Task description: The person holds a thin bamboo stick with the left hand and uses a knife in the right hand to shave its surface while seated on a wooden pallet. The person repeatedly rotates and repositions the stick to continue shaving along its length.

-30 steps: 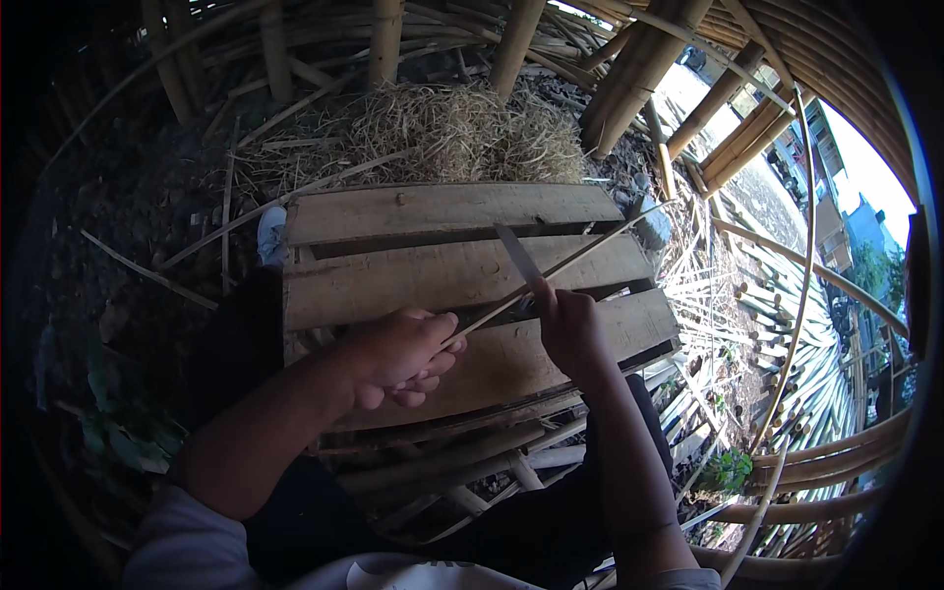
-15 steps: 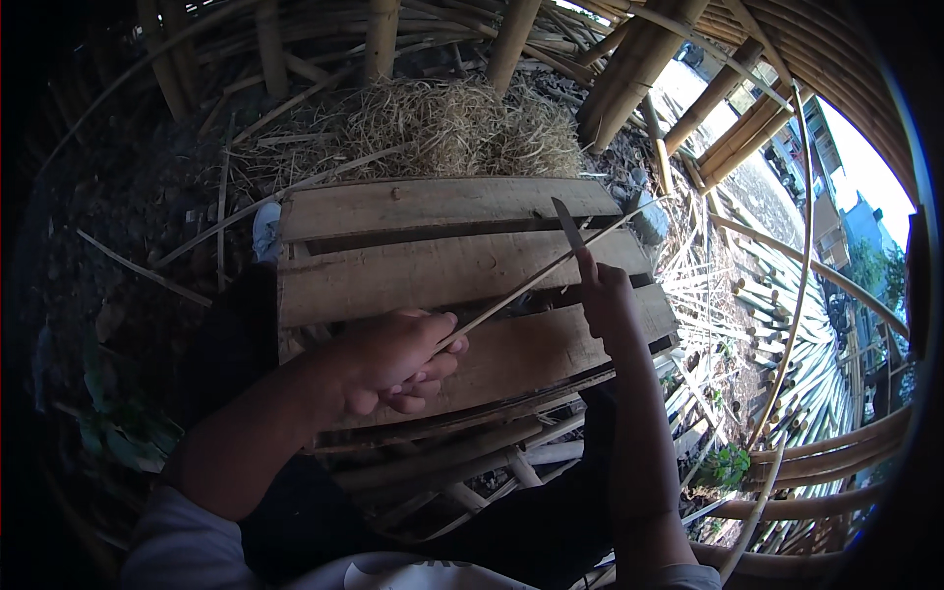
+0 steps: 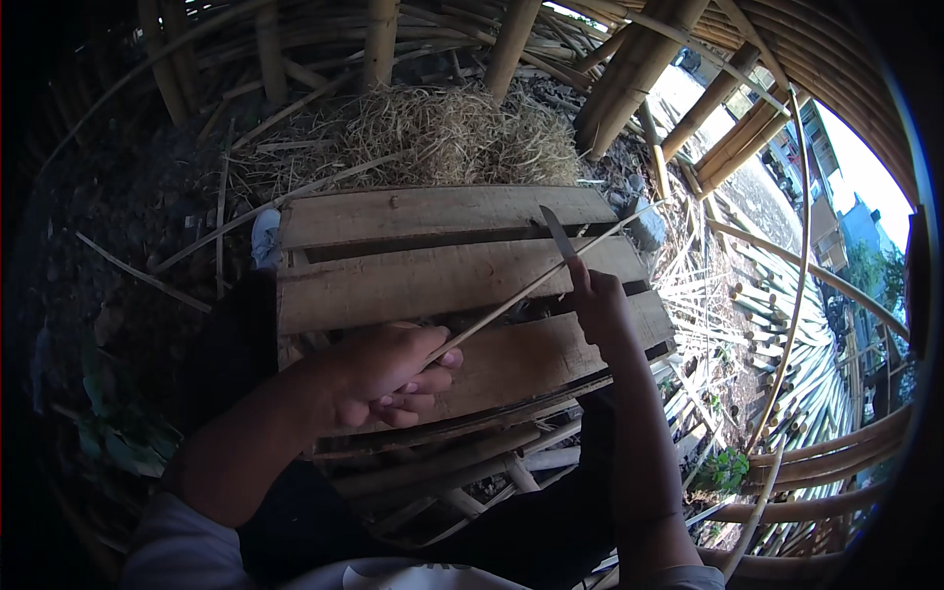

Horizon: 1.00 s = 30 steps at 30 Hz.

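Over a low table of wooden planks (image 3: 413, 285), my left hand (image 3: 393, 374) is closed round the near end of a thin bamboo strip (image 3: 511, 297). The strip slants up and away to the right, past the table's far right corner. In my right hand (image 3: 602, 307) is a knife (image 3: 559, 236), gripped by its handle, the blade pointing away and slightly left. Blade and strip cross just beyond my right fingers; whether they touch I cannot tell. My right index finger lies along the knife near the strip.
A heap of pale shavings (image 3: 452, 138) lies behind the table. Thick bamboo posts (image 3: 639, 74) stand beyond it. To the right, many cut bamboo poles (image 3: 806, 339) are piled on the ground. A long bent strip (image 3: 801, 246) arcs upright at the right. Shoes (image 3: 265, 236) show beside the table.
My right hand and the knife have shifted slightly left and nearer to me, with the blade tilted more to the left. My left hand has dipped a little, still holding the strip.
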Available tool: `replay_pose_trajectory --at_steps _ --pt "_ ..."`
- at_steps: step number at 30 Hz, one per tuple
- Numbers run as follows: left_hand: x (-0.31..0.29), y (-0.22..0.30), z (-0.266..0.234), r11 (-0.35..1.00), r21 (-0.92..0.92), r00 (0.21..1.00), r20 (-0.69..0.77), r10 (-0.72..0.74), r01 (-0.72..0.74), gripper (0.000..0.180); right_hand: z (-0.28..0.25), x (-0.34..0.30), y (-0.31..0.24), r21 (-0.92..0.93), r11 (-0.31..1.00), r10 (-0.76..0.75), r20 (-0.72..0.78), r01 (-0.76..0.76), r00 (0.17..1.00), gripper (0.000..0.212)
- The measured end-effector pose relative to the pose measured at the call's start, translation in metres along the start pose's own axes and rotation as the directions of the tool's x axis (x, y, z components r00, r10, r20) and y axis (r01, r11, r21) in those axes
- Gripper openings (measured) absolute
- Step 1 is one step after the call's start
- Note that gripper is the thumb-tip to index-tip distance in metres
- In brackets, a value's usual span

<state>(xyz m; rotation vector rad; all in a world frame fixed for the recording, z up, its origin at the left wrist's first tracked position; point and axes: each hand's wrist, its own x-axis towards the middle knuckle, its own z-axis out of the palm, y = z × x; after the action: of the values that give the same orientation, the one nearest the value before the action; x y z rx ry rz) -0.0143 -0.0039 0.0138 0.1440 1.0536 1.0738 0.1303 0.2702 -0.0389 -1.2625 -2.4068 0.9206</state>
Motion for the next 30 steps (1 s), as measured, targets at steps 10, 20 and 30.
replay_pose_trajectory --at_steps 10,20,30 --pt "0.007 -0.001 -0.003 0.987 -0.124 0.984 0.159 -0.084 0.104 0.029 -0.009 0.001 -0.007 0.013 1.0 -0.006 -0.013 0.006 1.0 0.069" --pt "0.011 0.001 -0.008 0.968 -0.188 0.969 0.213 -0.124 0.165 0.03 -0.002 0.011 -0.013 -0.081 0.997 -0.022 -0.031 0.019 0.999 0.063" --pt "0.013 0.0 -0.008 0.962 -0.201 0.963 0.233 -0.136 0.184 0.029 0.002 -0.001 0.0 -0.068 0.99 -0.128 -0.041 0.125 0.991 0.061"
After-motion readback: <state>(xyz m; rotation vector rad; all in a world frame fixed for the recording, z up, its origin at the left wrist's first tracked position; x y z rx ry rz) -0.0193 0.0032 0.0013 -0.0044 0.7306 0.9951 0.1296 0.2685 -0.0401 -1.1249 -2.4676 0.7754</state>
